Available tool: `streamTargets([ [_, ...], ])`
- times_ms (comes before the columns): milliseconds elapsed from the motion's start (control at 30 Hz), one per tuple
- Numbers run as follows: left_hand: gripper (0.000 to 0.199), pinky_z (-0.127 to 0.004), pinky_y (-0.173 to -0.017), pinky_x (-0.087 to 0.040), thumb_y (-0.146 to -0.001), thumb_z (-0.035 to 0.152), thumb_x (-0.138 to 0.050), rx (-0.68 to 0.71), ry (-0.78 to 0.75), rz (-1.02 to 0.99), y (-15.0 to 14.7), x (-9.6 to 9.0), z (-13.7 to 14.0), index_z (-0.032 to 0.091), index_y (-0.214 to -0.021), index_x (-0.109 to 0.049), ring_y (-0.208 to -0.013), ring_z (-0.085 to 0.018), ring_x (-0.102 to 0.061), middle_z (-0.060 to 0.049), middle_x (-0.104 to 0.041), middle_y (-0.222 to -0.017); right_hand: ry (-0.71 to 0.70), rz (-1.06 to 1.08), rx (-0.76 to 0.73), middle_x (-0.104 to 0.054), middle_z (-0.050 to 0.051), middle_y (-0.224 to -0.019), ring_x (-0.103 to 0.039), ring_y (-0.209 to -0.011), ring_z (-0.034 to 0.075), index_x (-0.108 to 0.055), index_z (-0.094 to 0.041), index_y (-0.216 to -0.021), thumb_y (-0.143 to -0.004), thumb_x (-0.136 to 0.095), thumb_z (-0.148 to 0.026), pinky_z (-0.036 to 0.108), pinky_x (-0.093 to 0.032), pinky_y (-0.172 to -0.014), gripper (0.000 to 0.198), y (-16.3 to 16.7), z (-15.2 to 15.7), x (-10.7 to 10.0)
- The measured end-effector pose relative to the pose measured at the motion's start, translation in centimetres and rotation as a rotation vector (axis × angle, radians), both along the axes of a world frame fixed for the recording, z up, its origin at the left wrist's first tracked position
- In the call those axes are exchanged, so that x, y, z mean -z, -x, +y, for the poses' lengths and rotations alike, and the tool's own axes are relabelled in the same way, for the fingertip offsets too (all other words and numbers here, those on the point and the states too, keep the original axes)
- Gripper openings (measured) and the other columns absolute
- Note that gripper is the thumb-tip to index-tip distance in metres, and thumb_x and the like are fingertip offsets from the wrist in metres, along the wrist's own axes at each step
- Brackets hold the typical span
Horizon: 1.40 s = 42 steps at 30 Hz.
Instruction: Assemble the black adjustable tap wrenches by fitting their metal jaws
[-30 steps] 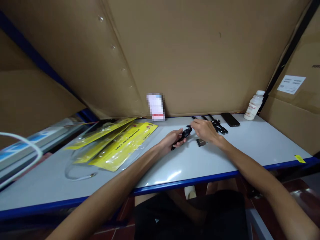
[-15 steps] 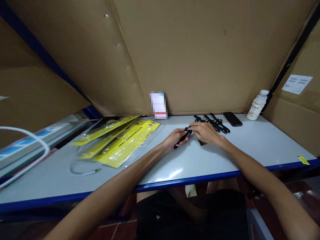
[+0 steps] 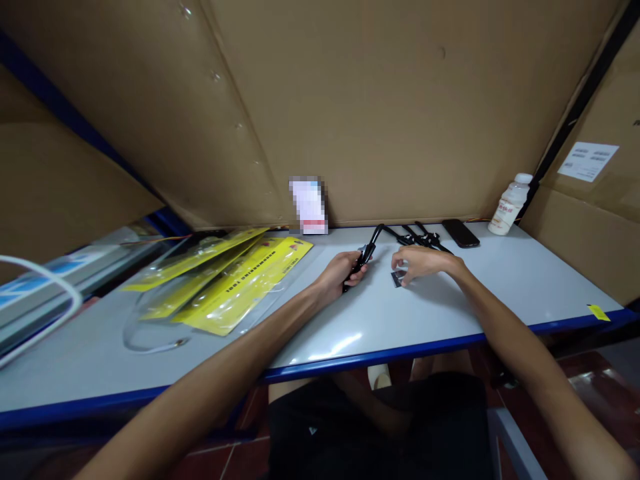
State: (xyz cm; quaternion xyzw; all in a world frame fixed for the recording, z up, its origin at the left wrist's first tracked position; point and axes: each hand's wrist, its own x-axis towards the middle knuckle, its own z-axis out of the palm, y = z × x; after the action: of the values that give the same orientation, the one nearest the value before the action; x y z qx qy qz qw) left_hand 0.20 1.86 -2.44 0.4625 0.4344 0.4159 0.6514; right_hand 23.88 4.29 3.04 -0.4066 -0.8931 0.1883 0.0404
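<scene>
My left hand [image 3: 345,272] is wrapped round one handle of a black spokeshave [image 3: 369,252], whose other handle bends up and away toward the back of the table. Just right of it, my right hand [image 3: 419,262] is low over the table, thumb and fingers curved and apart. Beneath its fingertips lies a small flat dark metal blade [image 3: 397,279]; whether the fingers touch it I cannot tell. Behind the right hand, several more black spokeshaves [image 3: 425,237] lie in a cluster.
Yellow-backed clear blister packs [image 3: 250,283] lie at left, with a cable [image 3: 170,345] beside them. A phone with a blurred screen [image 3: 310,207] leans on the cardboard wall [image 3: 380,120]. Another dark phone [image 3: 461,233] and a white bottle [image 3: 509,205] stand at back right.
My right hand has come off the spokeshave and moved down and right to the small blade. The left hand keeps the tool, which has shifted slightly left with its far handle now showing.
</scene>
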Motion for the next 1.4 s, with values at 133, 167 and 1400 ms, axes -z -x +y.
streamTargets([
  [133, 0.028, -0.029, -0.064, -0.057, -0.097, 0.037, -0.061, -0.058, -0.034, 0.013, -0.5, 0.1, -0.5, 0.015, -0.113, -0.063, -0.075, -0.014, -0.066, -0.004, -0.068, -0.099, 0.033, -0.014, 0.024, -0.068, 0.003, -0.084, -0.056, -0.073, 0.017, -0.075, -0.019, -0.092, -0.058, -0.085, -0.016, 0.026, -0.035, -0.059, 0.036, 1.0, -0.2, 0.7],
  [167, 0.026, -0.026, -0.059, -0.055, -0.098, 0.037, -0.060, -0.067, -0.046, 0.017, -0.7, 0.1, -0.7, 0.014, -0.110, -0.063, -0.068, -0.011, -0.063, -0.002, -0.067, -0.093, 0.044, -0.009, 0.034, -0.066, 0.003, -0.082, -0.055, -0.072, 0.017, -0.075, -0.019, -0.090, -0.057, -0.086, -0.016, 0.026, -0.034, -0.059, 0.035, 1.1, -0.2, 0.8],
  [1400, 0.022, -0.013, -0.031, -0.019, -0.093, 0.035, -0.056, -0.130, -0.151, -0.069, -1.6, -1.5, -2.0, 0.018, -0.081, -0.050, -0.032, -0.003, -0.031, 0.003, -0.057, -0.057, 0.699, 0.920, 0.327, -0.065, 0.002, -0.067, -0.055, -0.058, 0.009, -0.057, -0.015, -0.064, -0.079, -0.074, -0.021, 0.020, -0.047, -0.055, 0.023, 3.3, -1.2, 1.4],
])
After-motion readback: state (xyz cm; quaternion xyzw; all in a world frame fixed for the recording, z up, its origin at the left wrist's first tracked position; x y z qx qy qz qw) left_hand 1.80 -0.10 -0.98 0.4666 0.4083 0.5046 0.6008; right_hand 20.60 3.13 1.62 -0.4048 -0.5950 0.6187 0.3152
